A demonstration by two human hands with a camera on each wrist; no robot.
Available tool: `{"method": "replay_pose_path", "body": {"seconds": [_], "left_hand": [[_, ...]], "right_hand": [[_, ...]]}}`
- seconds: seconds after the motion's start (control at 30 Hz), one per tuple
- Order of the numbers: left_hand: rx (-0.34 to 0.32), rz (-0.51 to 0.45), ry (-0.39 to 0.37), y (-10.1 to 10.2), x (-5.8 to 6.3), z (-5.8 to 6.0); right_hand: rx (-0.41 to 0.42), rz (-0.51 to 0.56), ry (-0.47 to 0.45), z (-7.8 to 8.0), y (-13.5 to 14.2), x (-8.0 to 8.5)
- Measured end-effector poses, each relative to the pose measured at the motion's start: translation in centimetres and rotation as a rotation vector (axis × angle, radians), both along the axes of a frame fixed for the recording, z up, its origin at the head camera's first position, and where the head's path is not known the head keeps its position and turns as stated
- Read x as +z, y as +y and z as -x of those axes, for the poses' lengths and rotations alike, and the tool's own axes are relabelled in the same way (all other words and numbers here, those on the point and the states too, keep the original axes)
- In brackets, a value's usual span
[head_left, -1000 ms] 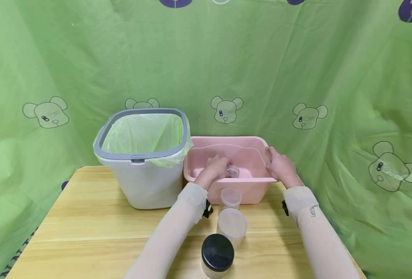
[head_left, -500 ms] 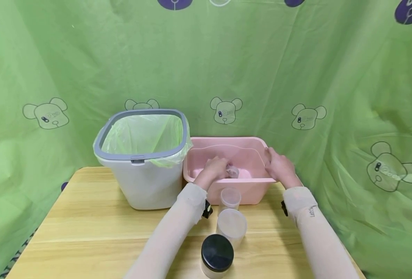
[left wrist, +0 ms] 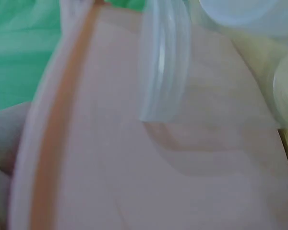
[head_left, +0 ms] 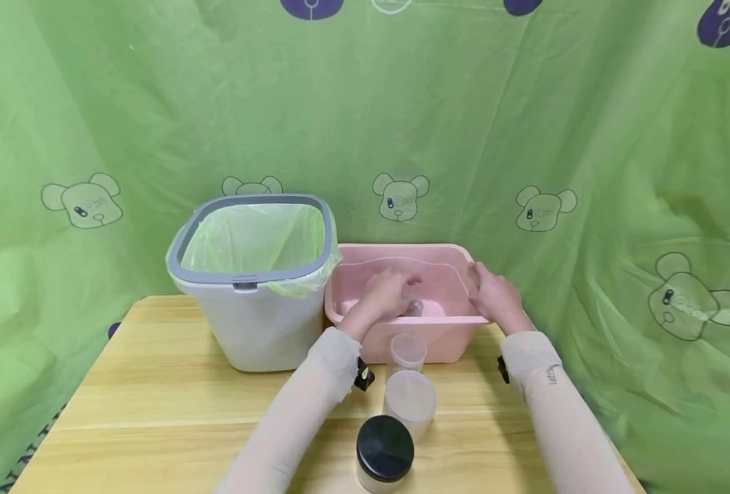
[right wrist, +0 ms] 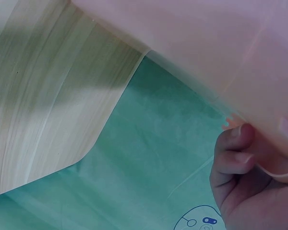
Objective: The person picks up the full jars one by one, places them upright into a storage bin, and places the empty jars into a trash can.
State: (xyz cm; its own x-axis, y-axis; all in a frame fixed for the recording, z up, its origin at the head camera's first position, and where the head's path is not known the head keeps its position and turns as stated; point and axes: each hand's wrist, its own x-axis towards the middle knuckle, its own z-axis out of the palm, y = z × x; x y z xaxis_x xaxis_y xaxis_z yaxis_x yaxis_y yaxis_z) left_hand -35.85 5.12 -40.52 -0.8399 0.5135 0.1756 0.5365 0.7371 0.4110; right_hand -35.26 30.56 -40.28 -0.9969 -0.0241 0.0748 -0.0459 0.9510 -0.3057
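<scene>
cloth-screened work corner, green bear-print curtain point(head_left: 451, 103) behind, wood-grain table point(head_left: 173, 412)

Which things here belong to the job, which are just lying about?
Likely in the job:
left hand
right hand
pink tub
clear item inside it

Apparently just standing by:
white bin
farther clear jar
nearer clear jar
black-lidded jar

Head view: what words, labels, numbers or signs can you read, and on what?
"Let's" (small, probable): pale cloth right sleeve.
"N", among dark letters: green fabric backdrop, lower left; others unclear.
Printed bear faces on it: lettering too small to read.
Pink plastic tub: no text visible.
</scene>
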Motion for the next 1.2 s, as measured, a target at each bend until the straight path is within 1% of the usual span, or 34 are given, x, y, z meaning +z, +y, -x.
{"method": "replay_pose_path", "body": {"seconds": [0.07, 0.17, 0.23, 0.3, 0.4, 0.47, 0.6, 0.7, 0.8, 1.07, 1.2], "left_hand": [[-0.018, -0.030, 0.009, -0.4, 0.3, -0.6], [-0.058, -0.053, 0.042, -1.4, 0.8, -1.8], [-0.083, -0.042, 0.088, -2.3, 0.9, -2.9], [-0.098, -0.012, 0.149, -3.3, 0.8, -4.0], [-0.102, 0.017, 0.230, -5.0, -0.1, -5.5], [-0.104, 0.026, 0.279, -6.2, -1.0, -6.5], [-0.123, 0.017, 0.362, -8.2, -2.6, -7.8], [-0.119, 0.011, 0.417, -9.1, -3.3, -8.3], [-0.112, 0.003, 0.453, -9.5, -3.5, -8.6], [-0.095, -0.020, 0.474, -9.5, -3.9, -8.9], [-0.092, -0.003, 0.478, -9.5, -4.1, -9.0]], "right_hand": [[0.008, 0.005, -0.003, 0.0, 0.0, 0.0], [0.015, 0.008, -0.008, 0.0, -0.1, 0.1], [0.018, 0.007, -0.009, -0.1, -0.1, 0.2], [0.017, 0.005, -0.011, -0.2, -0.2, 0.3], [0.022, 0.000, -0.013, -0.2, -0.3, 0.4], [0.025, -0.007, -0.014, -0.2, -0.3, 0.3], [0.027, -0.012, -0.005, -0.3, -0.3, 0.3], [0.026, -0.001, 0.010, -0.3, -0.1, 0.4], [0.027, 0.004, 0.022, -0.2, 0.1, 0.3], [0.047, 0.027, 0.018, 0.5, 0.2, -0.1], [0.045, 0.039, 0.012, 0.5, 0.2, -0.2]]}}
